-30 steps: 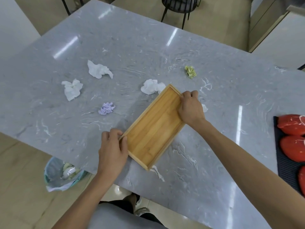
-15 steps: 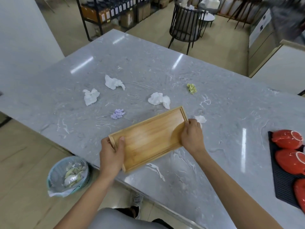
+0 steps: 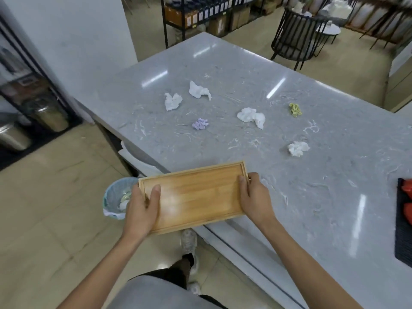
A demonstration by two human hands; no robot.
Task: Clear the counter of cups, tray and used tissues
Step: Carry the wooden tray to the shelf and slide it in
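An empty wooden tray (image 3: pixel 196 195) hangs lifted over the near edge of the grey marble counter (image 3: pixel 256 70). My left hand (image 3: pixel 142 210) grips its left end and my right hand (image 3: pixel 254 197) grips its right end. Several crumpled tissues lie on the counter: a white one (image 3: pixel 172 101), a second white one (image 3: pixel 199 90), a third white one (image 3: pixel 252 115), a small white one (image 3: pixel 297 148), a purple one (image 3: pixel 200 124) and a yellow-green one (image 3: pixel 295 109). Red cups (image 3: pixel 407 197) sit on a dark mat (image 3: pixel 403 239) at the right edge.
A small bin with a pale blue liner (image 3: pixel 116 197) holding scraps stands on the floor just left of the tray. Metal cans (image 3: pixel 51 117) stand at the far left. A black wire chair (image 3: pixel 296 36) and shelves lie beyond the counter. My shoe (image 3: pixel 189 244) is below the tray.
The tray has been lifted off the counter, turned level and pulled toward me past the near edge, both hands still on its ends. The view has swung left, so the floor bin shows beside the tray.
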